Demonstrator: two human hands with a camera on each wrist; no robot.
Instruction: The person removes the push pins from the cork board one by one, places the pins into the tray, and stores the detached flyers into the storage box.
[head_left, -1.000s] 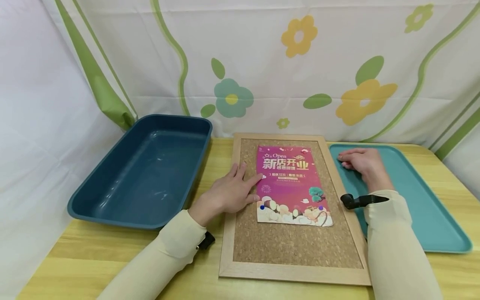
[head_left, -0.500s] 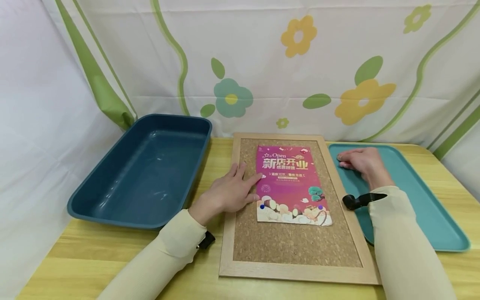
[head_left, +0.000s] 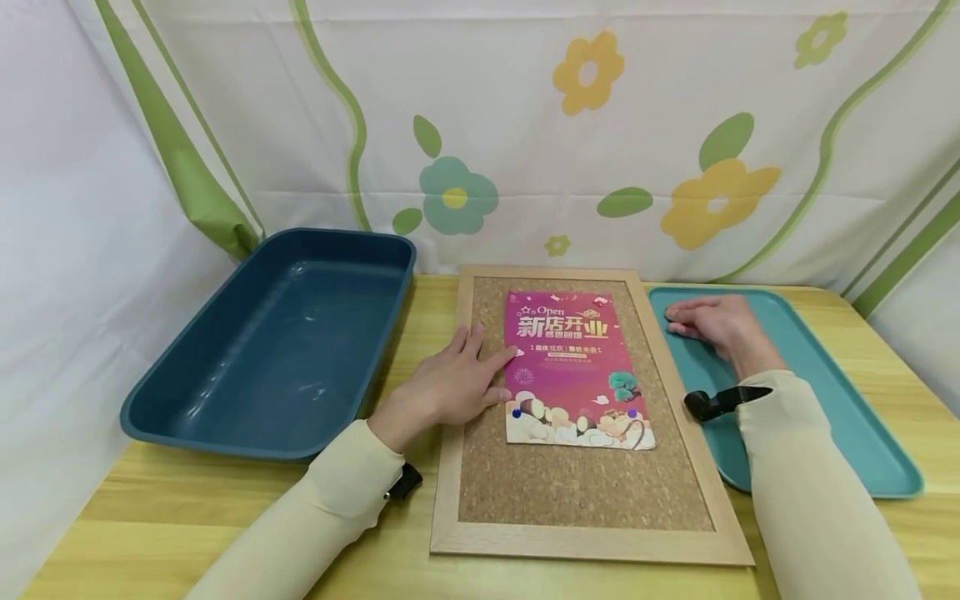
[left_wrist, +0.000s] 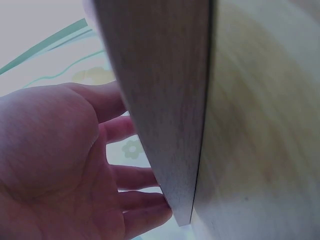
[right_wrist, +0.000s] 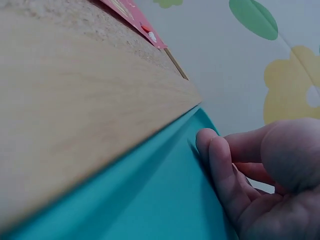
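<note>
A pink and purple poster (head_left: 570,367) lies on a cork board (head_left: 585,492) with a wooden frame. Blue pins (head_left: 517,413) show at its lower corners, and a red pin (right_wrist: 146,28) near its top right. My left hand (head_left: 450,383) rests on the board's left side, fingers spread, with fingertips at the poster's left edge. In the left wrist view, the fingers pass behind the frame's side (left_wrist: 160,100). My right hand (head_left: 716,325) is low over the turquoise tray (head_left: 825,417), thumb and fingertips together; I cannot tell whether something small is between them.
A deep dark blue bin (head_left: 285,350) stands left of the board on the wooden table (head_left: 172,508). The tray sits directly against the board's right side. Behind everything hangs a white curtain (head_left: 517,100) with printed flowers.
The head view has shifted slightly, so everything sits a little further left. The right forearm has swung slightly outward from the board; both hands stay in nearly the same places.
</note>
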